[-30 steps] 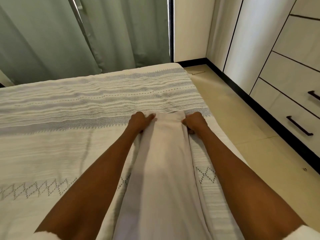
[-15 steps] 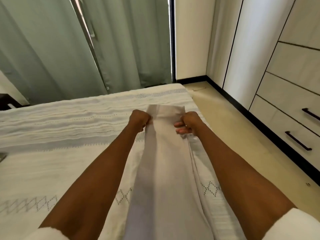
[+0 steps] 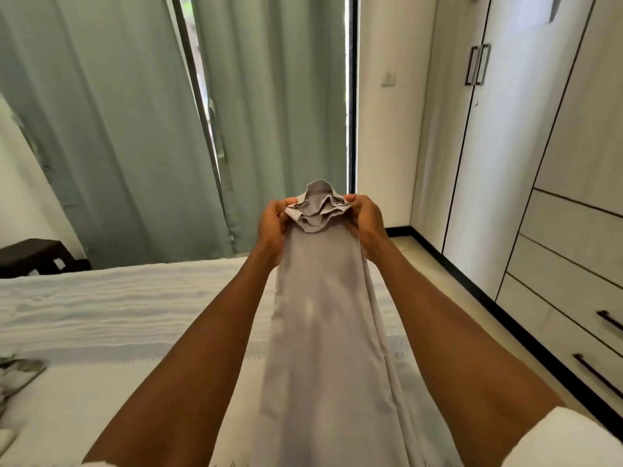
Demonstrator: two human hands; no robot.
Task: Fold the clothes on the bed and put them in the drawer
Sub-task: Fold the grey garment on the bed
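Note:
A long pale grey garment (image 3: 323, 318), folded lengthwise into a narrow strip, stretches from its far end down toward me above the white patterned bed (image 3: 111, 308). My left hand (image 3: 273, 227) grips the left side of its far end and my right hand (image 3: 365, 224) grips the right side. The far end bunches in ruffled layers between both hands, raised well above the bed. The closed drawers (image 3: 566, 318) with dark handles sit low in the wardrobe on the right.
Green curtains (image 3: 128, 123) hang behind the bed. A tall white wardrobe (image 3: 512, 146) lines the right wall, with a strip of tiled floor (image 3: 472, 318) between it and the bed. A dark bedside table (image 3: 33, 257) stands far left. Another crumpled cloth (image 3: 17, 372) lies at the bed's left edge.
Both hands have lifted the garment's far end off the bed and up into the air, bunching it between them. The view has tilted upward.

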